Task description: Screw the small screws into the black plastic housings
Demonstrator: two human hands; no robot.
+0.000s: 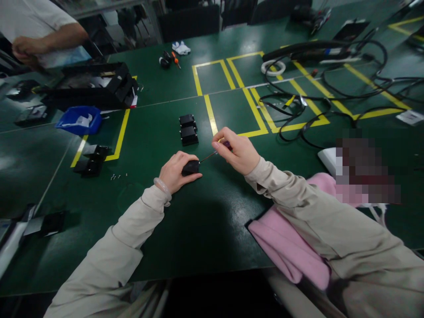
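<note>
So the green table (195,238) stretches from its near edge up to the hands, folded pink cloth (288,247) over at near right. Left hand (174,170) has thumb and fingers clamped round a small black block (191,168) on the table, near middle. Right hand (241,153) is pinching a screwdriver (227,145), shaft slanting down-left to the block's right end. A bit farther, two more black blocks (189,134) sit left of some yellow tape (212,117); far right there's a white tag (410,117), print too blurry to read.

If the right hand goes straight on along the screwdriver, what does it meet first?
Likely the black block, held by the left hand; the screwdriver seems to end at its edge, though depth is unclear.
</note>
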